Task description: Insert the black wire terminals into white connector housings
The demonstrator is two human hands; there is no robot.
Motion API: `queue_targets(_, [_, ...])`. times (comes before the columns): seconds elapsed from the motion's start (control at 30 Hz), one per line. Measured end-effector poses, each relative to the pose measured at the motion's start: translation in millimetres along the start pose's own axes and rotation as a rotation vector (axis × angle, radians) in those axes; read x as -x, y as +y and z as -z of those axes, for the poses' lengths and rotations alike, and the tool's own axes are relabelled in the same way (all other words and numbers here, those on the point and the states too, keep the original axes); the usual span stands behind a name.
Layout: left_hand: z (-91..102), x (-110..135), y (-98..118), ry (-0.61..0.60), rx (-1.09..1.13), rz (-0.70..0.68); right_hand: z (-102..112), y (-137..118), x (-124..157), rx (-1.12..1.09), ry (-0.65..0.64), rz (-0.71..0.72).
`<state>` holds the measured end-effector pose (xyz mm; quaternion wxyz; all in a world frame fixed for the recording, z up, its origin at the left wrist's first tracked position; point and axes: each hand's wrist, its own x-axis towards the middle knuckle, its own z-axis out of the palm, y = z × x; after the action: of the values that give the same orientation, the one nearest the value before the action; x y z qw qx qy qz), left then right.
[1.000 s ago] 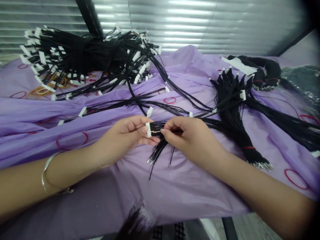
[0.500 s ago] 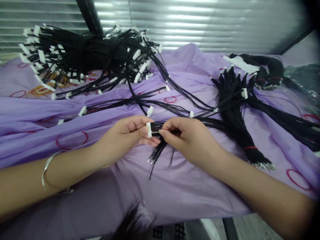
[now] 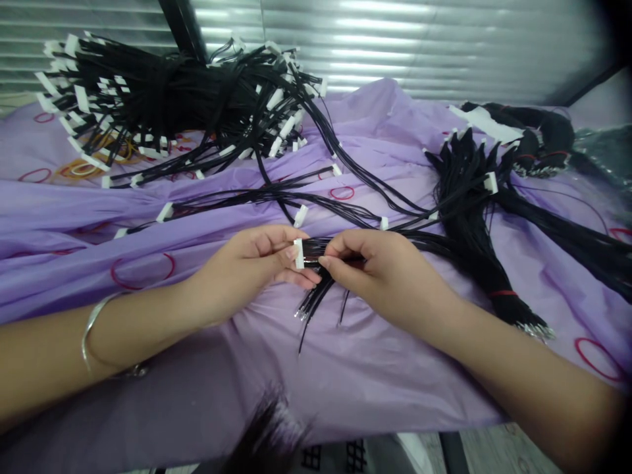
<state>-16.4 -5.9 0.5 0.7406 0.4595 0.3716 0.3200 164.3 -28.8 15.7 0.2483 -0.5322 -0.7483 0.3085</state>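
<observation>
Head view: both bare hands meet over the middle of a wrinkled purple plastic sheet (image 3: 148, 217) printed with red rings. The left hand (image 3: 247, 270) pinches a small white plastic connector (image 3: 298, 253) between thumb and fingertips, closed on it. The right hand (image 3: 380, 270) is closed on the thin black wires (image 3: 311, 249) that run into that connector, its fingertips just beside the left hand's. Loose wire ends (image 3: 309, 306) with bare metal tips hang below the two hands onto the sheet. A thin silver bangle (image 3: 91, 329) sits on the left wrist. A big heap of black wire harnesses with white connectors (image 3: 172, 99) lies at the far left. A tied bundle of black wires (image 3: 469, 217) lies right of the hands, bound with a red band (image 3: 503, 293).
</observation>
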Motion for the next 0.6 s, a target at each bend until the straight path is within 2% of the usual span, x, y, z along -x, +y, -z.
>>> queue_targets(0.17, [-1.0, -0.1, -0.6, 0.018, -0.053, 0.001, -5.9, -0.7, -2.3, 0.03, 0.038, 0.02])
queue_targets(0.6, [-3.4, -1.1, -1.6, 0.022, -0.079, -0.018, -10.2, 1.5, -3.0, 0.022, 0.023, 0.035])
